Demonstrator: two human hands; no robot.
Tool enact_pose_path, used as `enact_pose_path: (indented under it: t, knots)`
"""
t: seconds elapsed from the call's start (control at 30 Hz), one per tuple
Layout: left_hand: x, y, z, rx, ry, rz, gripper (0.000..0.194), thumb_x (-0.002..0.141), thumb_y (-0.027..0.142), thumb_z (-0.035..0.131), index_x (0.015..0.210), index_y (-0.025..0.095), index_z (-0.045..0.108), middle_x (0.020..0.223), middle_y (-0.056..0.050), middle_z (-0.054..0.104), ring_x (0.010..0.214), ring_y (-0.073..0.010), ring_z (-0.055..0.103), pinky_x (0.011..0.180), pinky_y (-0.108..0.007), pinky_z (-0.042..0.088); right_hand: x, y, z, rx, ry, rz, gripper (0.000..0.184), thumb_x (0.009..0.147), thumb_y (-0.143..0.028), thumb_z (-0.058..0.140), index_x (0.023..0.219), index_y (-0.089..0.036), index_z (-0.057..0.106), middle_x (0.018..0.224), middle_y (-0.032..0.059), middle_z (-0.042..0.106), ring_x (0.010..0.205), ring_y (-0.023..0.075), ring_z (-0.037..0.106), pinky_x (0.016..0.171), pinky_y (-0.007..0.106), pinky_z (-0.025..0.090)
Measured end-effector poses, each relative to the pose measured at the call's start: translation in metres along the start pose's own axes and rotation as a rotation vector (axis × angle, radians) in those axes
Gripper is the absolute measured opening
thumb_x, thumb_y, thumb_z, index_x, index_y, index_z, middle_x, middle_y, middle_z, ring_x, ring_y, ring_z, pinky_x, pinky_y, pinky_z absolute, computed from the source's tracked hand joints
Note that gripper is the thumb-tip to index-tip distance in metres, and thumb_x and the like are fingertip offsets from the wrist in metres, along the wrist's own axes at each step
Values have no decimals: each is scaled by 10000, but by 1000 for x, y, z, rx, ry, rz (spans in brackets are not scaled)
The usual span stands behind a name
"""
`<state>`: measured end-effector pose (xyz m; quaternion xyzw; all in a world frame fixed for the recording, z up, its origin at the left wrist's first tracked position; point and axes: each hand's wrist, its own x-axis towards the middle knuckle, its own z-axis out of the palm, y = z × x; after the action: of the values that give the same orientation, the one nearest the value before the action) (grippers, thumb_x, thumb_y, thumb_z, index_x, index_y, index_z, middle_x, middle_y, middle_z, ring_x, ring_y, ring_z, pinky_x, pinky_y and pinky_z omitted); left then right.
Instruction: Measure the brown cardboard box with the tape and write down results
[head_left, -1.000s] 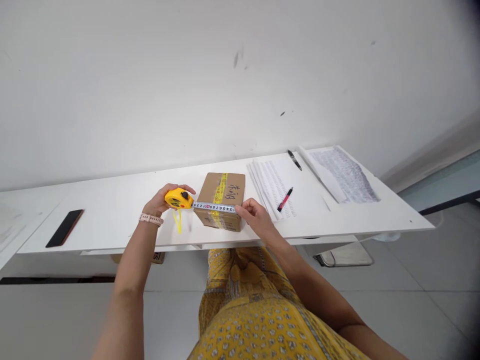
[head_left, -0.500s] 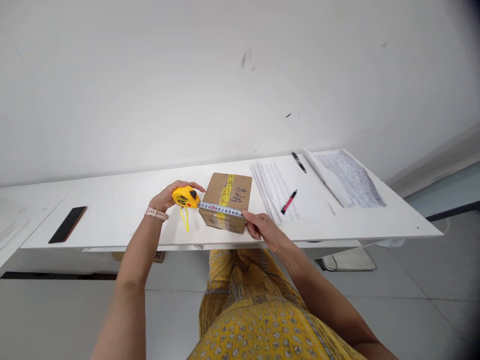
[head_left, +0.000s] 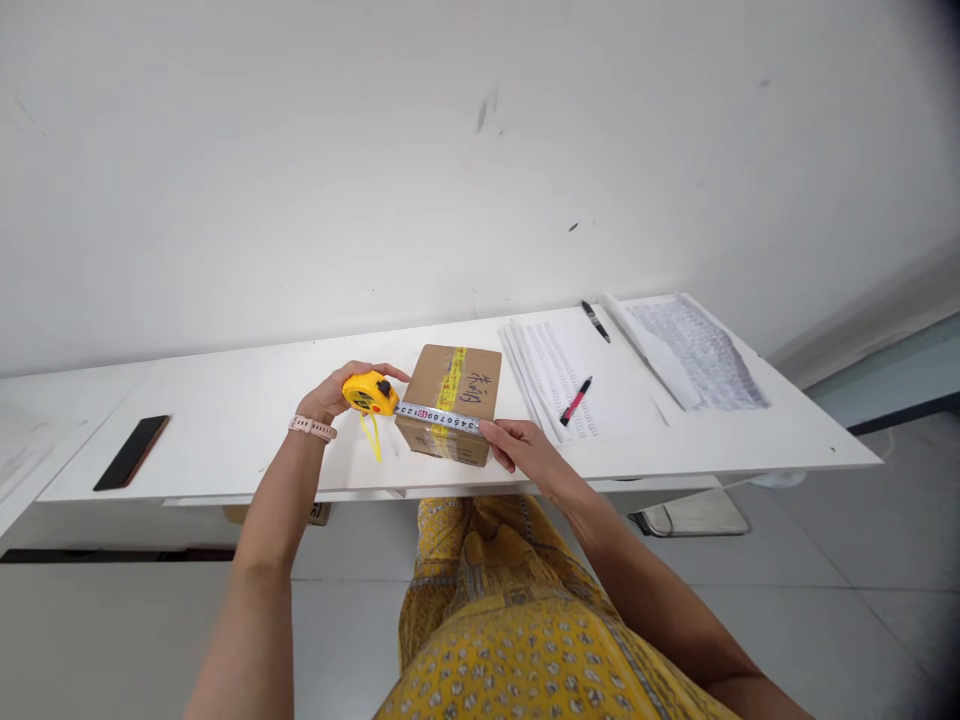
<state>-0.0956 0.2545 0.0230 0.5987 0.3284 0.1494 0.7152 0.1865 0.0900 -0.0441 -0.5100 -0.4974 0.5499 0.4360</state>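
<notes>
A small cardboard box (head_left: 442, 385) sits on the white table, with yellow tape across it and dark handwriting on top. At its left side, my left hand (head_left: 337, 388) is closed around the yellow case of a tape measure (head_left: 369, 394), one finger reaching toward the box. The white blade (head_left: 442, 418) runs along the box's near top edge, figures showing. My right hand (head_left: 517, 443) pinches the blade's end at the box's near right corner. From the case hangs a yellow wrist strap (head_left: 372, 437).
Right of the box lie printed sheets (head_left: 559, 360) with a red-and-black pen (head_left: 576, 401) on them. Further back are a black pen (head_left: 595, 321) and a densely written sheet (head_left: 697, 355). A dark phone-like slab (head_left: 132, 453) lies at the left. Behind the table (head_left: 247, 400) rises a white wall.
The view has shifted very slightly. Both hands, the tape measure and the box keep practically the same places relative to one another.
</notes>
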Motion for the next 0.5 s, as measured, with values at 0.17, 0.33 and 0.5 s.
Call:
enact_pose_path:
  t: [0.17,0.33,0.5]
  knots:
    - [-31,16,22,76,16,96,585,761,476,627,1210,104,678,965,-171,742,797,-288,692,684,-354,522,-5,-18,-11,-188,6,-94,513,890,-579,501,544,-201,472,490,-23,470,498,116,414,526,275,311]
    - [-84,4,81,34,-98,67,683,620,403,773,1235,120,687,1111,-214,693,885,-351,681,734,-428,546,-24,-56,-27,-262,29,-285,469,855,-453,577,518,-207,362,499,-40,351,514,100,306,497,269,235]
    - [-102,-80,152,-326,-31,63,631,598,527,792,1122,179,745,952,-174,712,769,-306,687,595,-381,562,-31,-64,-24,-322,-159,-307,469,841,-387,603,537,-206,296,542,-48,269,529,93,255,494,270,198]
